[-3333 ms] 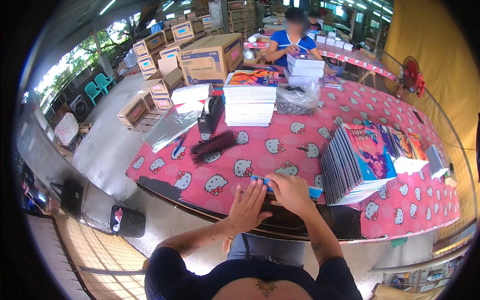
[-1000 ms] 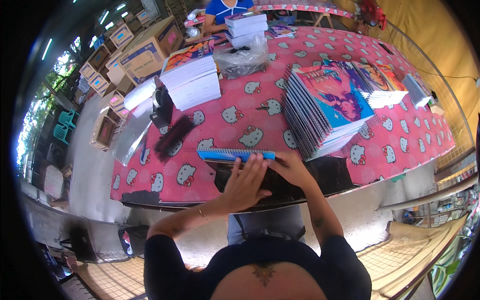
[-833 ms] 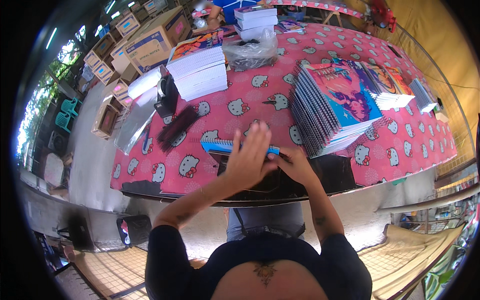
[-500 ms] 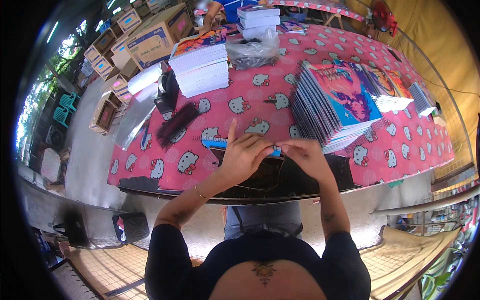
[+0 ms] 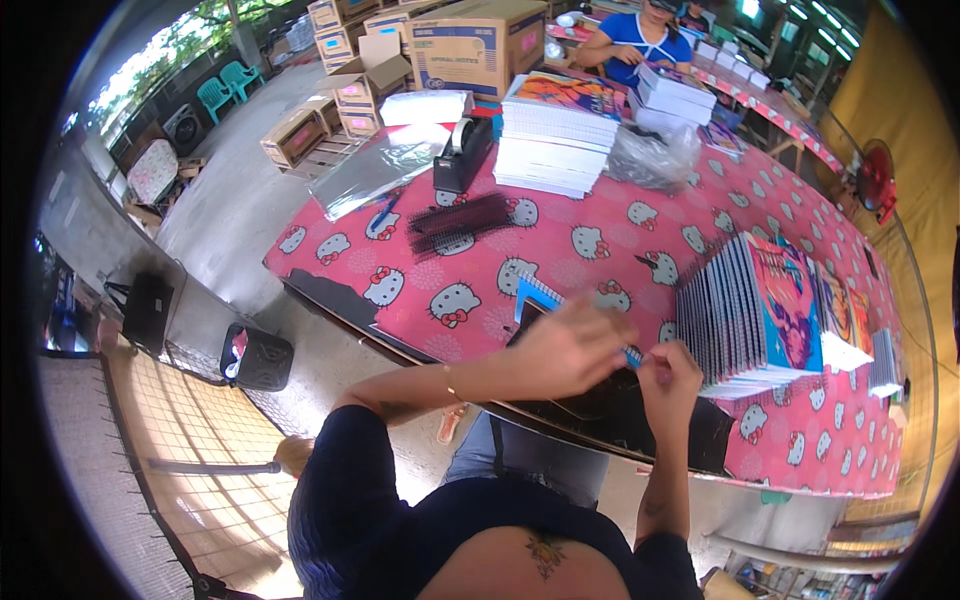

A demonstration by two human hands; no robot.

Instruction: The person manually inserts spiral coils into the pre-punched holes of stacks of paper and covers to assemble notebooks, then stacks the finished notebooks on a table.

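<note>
A spiral notebook (image 5: 541, 292) with a blue edge lies at the table's front edge, mostly hidden beneath my hands. My left hand (image 5: 565, 350) is over its bound edge, fingers smeared by motion, so its grip is unclear. At the right end of that edge, my right hand (image 5: 668, 378) is closed in a pinch on the notebook's corner by the coil. Just right of it stands a tall stack of spiral notebooks (image 5: 745, 315) with colourful covers. Beyond my left hand lies a bundle of loose black binding coils (image 5: 458, 226).
A black tape dispenser (image 5: 462, 158), clear plastic sheets (image 5: 365, 175) and a blue pen (image 5: 386, 212) lie at the far left. Behind are a white-edged book stack (image 5: 555, 150), a plastic bag (image 5: 655, 153) and cartons (image 5: 470, 55). A person (image 5: 635, 45) works across the pink table (image 5: 480, 290).
The view has turned left and tilted up, so the scene sits differently in the picture. My left hand is moving fast over the notebook; the right still pinches its corner.
</note>
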